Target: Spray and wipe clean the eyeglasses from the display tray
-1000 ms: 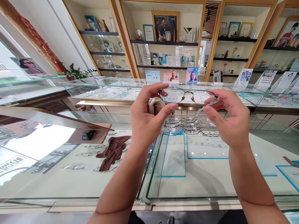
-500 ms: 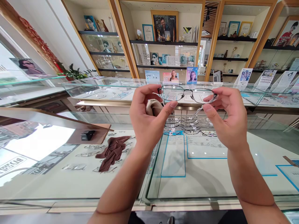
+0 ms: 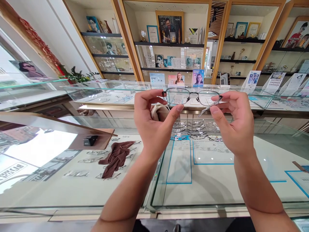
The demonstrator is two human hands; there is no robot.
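A pair of thin dark-framed eyeglasses (image 3: 193,93) is held up between my two hands, lenses spanning the gap, above the glass counter. My left hand (image 3: 154,124) pinches the left end of the frame near the hinge, and a crumpled beige cloth (image 3: 159,111) is tucked in its palm. At the opposite end, my right hand (image 3: 233,120) grips the frame by its right hinge. A pale, clear strip (image 3: 204,111) hangs by the right thumb; whether it is a tag or a temple tip I cannot tell.
Below lies a glass display counter (image 3: 202,193) with rows of eyeglasses (image 3: 196,132) inside. A brown cloth (image 3: 117,159) rests on the counter to the left, beside a wooden-edged mirror (image 3: 91,133). Another glass showcase (image 3: 116,88) runs across behind, with small advertising cards (image 3: 198,78) standing on it.
The eyeglasses and both hands stay nearly in place. My right hand has shifted very slightly left, and its fingers behind the right lens have moved a little.
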